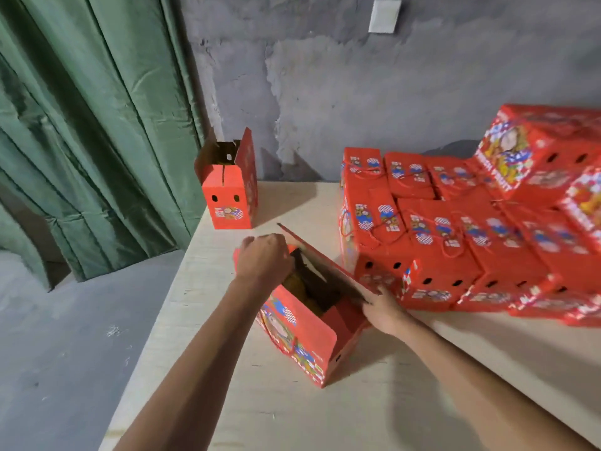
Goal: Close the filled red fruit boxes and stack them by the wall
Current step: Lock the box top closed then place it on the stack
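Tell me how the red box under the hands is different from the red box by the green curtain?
The near box sits slanted at the table's middle, with the left hand and right hand on its flaps; the far box stands square at the corner, untouched. Yellowish fruit shows inside the near box; the far box's inside is hidden. Both are red, picture-printed and open on top.

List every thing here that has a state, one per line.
Near box: open, flaps up, dark contents inside.
Far box: open, flaps up, standing alone.
Stacked boxes: closed, piled by the wall.
Left hand: curled over the near box's far end.
Right hand: holding the near box's long flap.
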Tool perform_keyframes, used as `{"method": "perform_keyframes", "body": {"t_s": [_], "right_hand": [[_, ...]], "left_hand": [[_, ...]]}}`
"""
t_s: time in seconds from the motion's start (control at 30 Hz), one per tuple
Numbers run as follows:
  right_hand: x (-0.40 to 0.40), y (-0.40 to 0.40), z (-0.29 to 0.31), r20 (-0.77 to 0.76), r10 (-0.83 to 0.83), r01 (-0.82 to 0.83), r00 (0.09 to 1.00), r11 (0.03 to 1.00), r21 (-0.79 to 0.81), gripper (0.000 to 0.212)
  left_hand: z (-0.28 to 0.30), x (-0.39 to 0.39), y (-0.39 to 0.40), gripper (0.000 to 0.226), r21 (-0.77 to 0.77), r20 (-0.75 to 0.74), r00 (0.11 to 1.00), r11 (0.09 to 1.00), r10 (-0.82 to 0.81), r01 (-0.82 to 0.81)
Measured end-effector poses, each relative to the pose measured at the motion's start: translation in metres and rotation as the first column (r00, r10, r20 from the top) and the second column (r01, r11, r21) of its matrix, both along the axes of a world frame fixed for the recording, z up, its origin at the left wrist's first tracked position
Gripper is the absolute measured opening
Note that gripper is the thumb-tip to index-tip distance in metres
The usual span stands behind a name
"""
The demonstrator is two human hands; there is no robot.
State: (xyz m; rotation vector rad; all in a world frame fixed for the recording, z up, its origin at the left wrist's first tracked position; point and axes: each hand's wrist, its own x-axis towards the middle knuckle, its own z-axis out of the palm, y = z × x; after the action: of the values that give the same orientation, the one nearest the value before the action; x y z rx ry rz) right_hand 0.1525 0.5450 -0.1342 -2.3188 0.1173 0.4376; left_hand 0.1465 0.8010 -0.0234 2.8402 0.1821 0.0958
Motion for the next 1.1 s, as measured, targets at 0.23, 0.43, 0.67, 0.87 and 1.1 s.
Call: {"method": "perform_keyframes", "body": {"t_s": [0.23, 0.43, 0.67, 0.87, 1.1], "right_hand": [[-0.060, -0.195, 0.017, -0.117, -0.049, 0.059, 0.992, 0.995, 0.080, 0.022], [-0.073, -0.370, 0.017, -0.237, -0.098, 0.102, 0.966, 0.995, 0.006, 0.051], [-0.075, -0.521, 0.025, -0.160, -0.143, 0.158, 0.977, 0.984, 0.086, 0.025], [-0.076, -0.534, 0.021, 0.046, -0.212, 0.211, 0.976, 0.977, 0.037, 0.015], [-0.081, -0.485, 0.032, 0.158, -0.372, 0.390, 0.915, 0.915, -0.101, 0.069]], "left_hand": [[-0.017, -0.032, -0.204, 0.024, -0.115, -0.175, 0.954, 0.967, -0.244, 0.226], [-0.020, -0.073, -0.368, 0.017, -0.203, -0.098, 0.945, 0.936, -0.311, 0.287], [-0.039, -0.113, -0.519, 0.046, -0.310, -0.075, 0.933, 0.898, -0.352, 0.314], [-0.056, -0.142, -0.574, 0.054, -0.362, -0.087, 0.945, 0.894, -0.315, 0.265], [-0.064, -0.160, -0.581, 0.046, -0.312, -0.097, 0.976, 0.937, -0.193, 0.154]]}}
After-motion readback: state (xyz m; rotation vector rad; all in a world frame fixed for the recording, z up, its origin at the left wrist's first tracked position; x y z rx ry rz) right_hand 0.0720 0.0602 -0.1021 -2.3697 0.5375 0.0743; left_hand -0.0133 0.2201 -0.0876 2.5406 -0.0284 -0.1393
